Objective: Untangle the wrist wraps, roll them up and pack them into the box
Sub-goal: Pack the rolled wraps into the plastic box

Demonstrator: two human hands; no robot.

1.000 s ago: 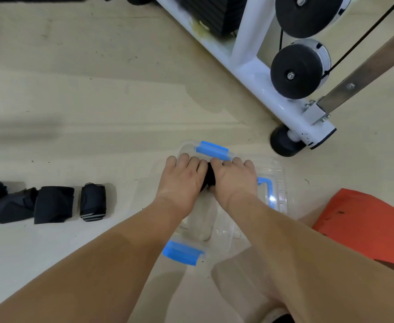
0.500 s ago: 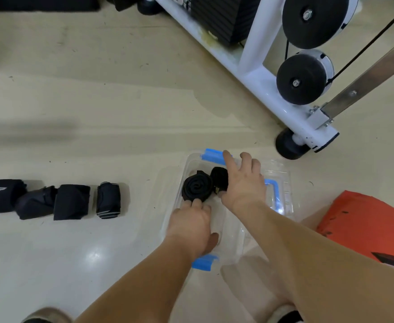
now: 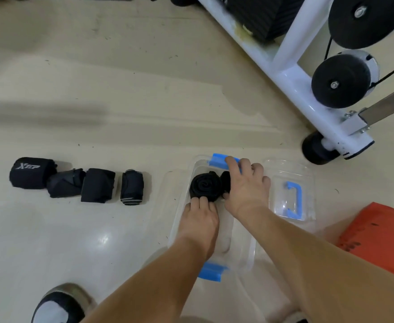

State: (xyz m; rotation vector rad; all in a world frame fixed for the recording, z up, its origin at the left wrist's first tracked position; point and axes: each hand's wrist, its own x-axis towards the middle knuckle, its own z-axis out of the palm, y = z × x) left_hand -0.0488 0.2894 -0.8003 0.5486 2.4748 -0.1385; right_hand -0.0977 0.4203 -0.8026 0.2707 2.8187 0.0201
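The left hand (image 3: 200, 220) presses straight fingers against the big rolled wrap (image 3: 205, 186). The right hand (image 3: 245, 187) lies spread over a smaller roll (image 3: 225, 180). Both rolls sit at the box's (image 3: 179, 206) far end. They look soft, light and springy, so pinch across the coil or it will likely unroll.

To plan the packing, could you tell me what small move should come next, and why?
Probably the left hand should leave the big roll in the box and reach for the striped wrap: four wraps wait on the floor.

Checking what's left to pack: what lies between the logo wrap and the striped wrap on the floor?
Two black wraps: a crumpled wrap and a folded wrap, shown in the head view.
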